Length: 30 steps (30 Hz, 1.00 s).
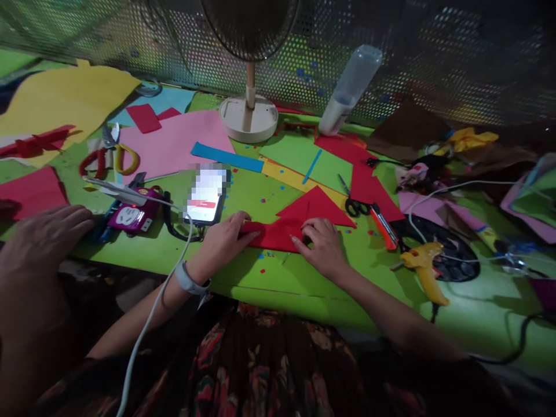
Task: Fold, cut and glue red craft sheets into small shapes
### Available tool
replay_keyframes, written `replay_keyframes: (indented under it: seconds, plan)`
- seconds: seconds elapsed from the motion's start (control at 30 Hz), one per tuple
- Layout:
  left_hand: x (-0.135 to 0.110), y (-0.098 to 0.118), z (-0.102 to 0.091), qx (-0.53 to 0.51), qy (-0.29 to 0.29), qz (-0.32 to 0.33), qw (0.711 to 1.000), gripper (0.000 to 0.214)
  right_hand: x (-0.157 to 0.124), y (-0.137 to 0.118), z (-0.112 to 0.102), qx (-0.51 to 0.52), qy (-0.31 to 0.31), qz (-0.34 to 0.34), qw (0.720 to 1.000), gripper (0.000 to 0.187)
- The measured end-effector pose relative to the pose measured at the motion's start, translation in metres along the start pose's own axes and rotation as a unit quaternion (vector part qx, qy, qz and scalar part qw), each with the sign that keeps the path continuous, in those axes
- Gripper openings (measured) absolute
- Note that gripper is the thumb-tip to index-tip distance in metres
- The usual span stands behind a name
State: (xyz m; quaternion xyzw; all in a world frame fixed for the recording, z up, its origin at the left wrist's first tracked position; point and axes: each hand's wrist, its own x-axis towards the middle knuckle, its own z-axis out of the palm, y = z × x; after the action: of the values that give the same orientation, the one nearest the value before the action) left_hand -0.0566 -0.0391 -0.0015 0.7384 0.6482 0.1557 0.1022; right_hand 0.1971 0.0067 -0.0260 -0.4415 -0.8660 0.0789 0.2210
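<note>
A folded strip of red paper (274,236) lies near the front of the green table, between my two hands. My left hand (226,238), with a pale band on its wrist, pinches the strip's left end between thumb and fingers. At the other end, the bent fingers and thumb of my right hand (322,246) press on the paper. Just behind the strip is a red paper triangle (334,211); whether the two are one sheet I cannot tell. A lit phone (207,194) lies beyond my left hand, and black-handled scissors (357,206) lie beyond my right.
Another person's hand (47,237) rests at the far left near a purple device (135,214). An orange cutter (384,227) and a yellow glue gun (424,269) lie to the right. A fan base (248,124) and a bottle (350,90) stand behind. A white cable (150,324) crosses my left forearm.
</note>
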Motion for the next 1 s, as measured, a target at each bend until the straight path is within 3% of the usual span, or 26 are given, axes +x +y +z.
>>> replay_keyframes:
  seconds: [0.1,0.17,0.23,0.33,0.6,0.7,0.8,0.9,1.0]
  plan:
    - [-0.011,0.011,0.002,0.034,0.047,0.099,0.993,0.041,0.001,0.0,0.0,-0.007,-0.004,-0.002,1.0,0.024]
    - [-0.019,0.02,0.005,0.041,-0.013,0.218,0.975,0.049,0.001,0.001,0.0,-0.015,-0.002,-0.002,1.0,0.022]
    - [-0.026,0.025,0.01,0.035,-0.061,0.258,0.964,0.069,0.001,0.001,0.0,-0.018,-0.002,0.002,1.0,0.021]
    - [-0.031,0.027,0.017,0.029,-0.091,0.257,0.962,0.086,0.0,0.001,0.002,-0.008,-0.004,0.019,1.0,0.021]
    - [-0.031,0.022,0.022,0.03,-0.094,0.254,0.962,0.091,-0.001,-0.005,-0.012,-0.024,-0.014,0.053,0.998,0.03]
    - [-0.031,0.022,0.024,0.028,-0.085,0.259,0.962,0.093,-0.01,-0.019,-0.017,-0.057,-0.022,-0.044,0.997,0.049]
    - [-0.031,0.021,0.026,0.025,-0.083,0.262,0.961,0.094,-0.025,-0.033,-0.01,-0.074,-0.111,-0.174,0.976,0.064]
    - [-0.031,0.018,0.026,0.026,-0.093,0.271,0.958,0.098,-0.04,-0.035,-0.001,-0.086,-0.157,-0.182,0.967,0.08]
    - [-0.035,0.008,0.018,0.038,-0.101,0.272,0.956,0.099,-0.051,-0.026,-0.005,-0.105,-0.163,-0.168,0.966,0.078]
